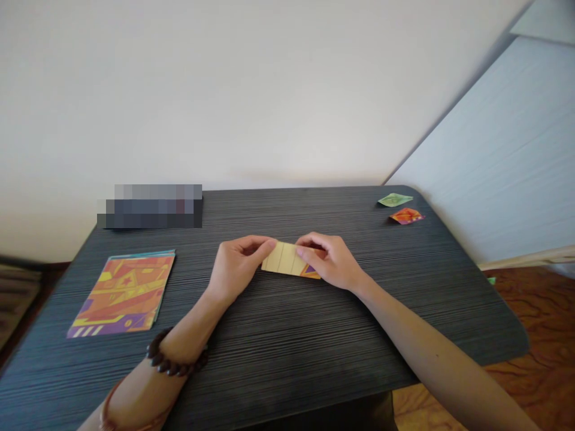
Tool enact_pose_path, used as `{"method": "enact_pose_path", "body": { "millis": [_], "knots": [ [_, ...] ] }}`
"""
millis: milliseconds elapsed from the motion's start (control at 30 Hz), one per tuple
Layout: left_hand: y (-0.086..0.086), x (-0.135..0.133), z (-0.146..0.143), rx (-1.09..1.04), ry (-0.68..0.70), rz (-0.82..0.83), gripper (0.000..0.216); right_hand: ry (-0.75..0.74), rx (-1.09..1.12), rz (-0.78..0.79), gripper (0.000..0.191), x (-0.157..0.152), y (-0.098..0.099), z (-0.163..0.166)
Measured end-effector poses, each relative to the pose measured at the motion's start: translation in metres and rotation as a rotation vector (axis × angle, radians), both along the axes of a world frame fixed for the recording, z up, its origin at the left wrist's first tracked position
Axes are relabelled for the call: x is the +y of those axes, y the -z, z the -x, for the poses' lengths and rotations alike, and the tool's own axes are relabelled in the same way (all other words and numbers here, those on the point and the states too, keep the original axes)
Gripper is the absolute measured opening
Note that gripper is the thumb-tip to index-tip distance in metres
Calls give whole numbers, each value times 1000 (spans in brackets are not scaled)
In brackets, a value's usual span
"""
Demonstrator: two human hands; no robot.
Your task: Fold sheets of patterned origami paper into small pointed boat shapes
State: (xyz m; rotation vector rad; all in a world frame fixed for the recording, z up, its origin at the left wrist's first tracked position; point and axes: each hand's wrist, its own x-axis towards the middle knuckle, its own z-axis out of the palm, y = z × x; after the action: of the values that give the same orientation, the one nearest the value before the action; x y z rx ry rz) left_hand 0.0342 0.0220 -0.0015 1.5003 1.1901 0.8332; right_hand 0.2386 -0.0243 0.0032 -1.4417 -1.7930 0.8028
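A small folded strip of paper (286, 260), pale yellow with crease lines and an orange and purple corner, lies at the middle of the dark table (287, 359). My left hand (236, 266) pinches its left end with curled fingers. My right hand (330, 260) presses and grips its right end, covering part of it. A bead bracelet sits on my left wrist.
A stack of patterned orange, yellow and purple paper sheets (123, 293) lies at the left. Two small folded paper pieces, one green (394, 200) and one orange-red (406, 216), rest at the far right corner. A blurred dark object (153, 206) sits at the back left. A wall stands behind the table.
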Motion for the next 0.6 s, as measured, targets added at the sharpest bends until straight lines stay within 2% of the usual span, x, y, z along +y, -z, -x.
{"method": "enact_pose_path", "body": {
  "millis": [100, 367, 600],
  "knots": [
    [-1, 1, 1, -8, 22, 4, 27, -31, -33, 22, 22, 0, 3, 2],
    [-7, 0, 3, 200, 265, -90, 24, -140, -81, -9, 18, -1, 6, 2],
    [-8, -9, -4, 296, 334, -179, 16, -185, -154, -188, 17, -3, 11, 11]
  ]
}}
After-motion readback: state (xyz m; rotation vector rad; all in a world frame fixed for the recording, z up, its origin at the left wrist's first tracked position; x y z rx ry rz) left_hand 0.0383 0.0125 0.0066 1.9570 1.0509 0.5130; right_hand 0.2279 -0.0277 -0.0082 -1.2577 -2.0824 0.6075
